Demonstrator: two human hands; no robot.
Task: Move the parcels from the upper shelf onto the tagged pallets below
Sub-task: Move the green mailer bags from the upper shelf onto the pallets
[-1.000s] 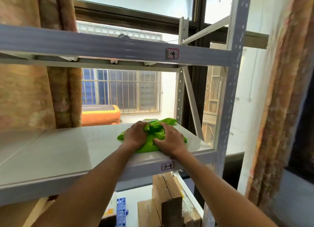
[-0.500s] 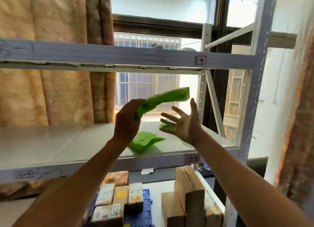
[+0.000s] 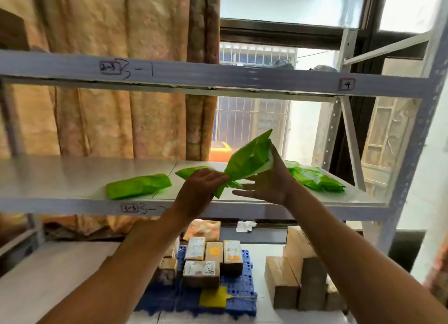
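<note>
Forearms reach up from the bottom edge toward the rack. Nearest, low between them, a blue pallet (image 3: pixel 240 297) sits on the floor with a yellow tag (image 3: pixel 213 299) on its near side. Small taped brown boxes (image 3: pixel 202 271) are stacked on its far half. To the right of the pallet, larger plain cartons (image 3: pixel 298 275) stand side by side.

Above these, in front of the near edge of the shelf (image 3: pixel 60 178), both hands work one green parcel (image 3: pixel 248 157). The left hand (image 3: pixel 197 190) pinches the parcel's lower, twisted end, fingers curled tight around the plastic. The right hand (image 3: pixel 269 183) is spread, fingers straight and fanned leftward, with the thumb up along the parcel's right side; it supports the bag rather than clasping it. The parcel tilts, lower end at the left hand, upper corner high to the right, clear of the shelf surface.

On the shelf itself, a second green parcel (image 3: pixel 138 185) lies flat near the front edge, left of the hands. A further green bag (image 3: pixel 191 172) shows just behind the left hand. More green parcels (image 3: pixel 315 179) are heaped toward the shelf's right end, behind the right wrist.

The shelf's front beam carries a handwritten label (image 3: pixel 131 208). Beyond the rack hang tan curtains (image 3: pixel 109 120), and a barred window (image 3: pixel 252 122) lies farthest back.
</note>
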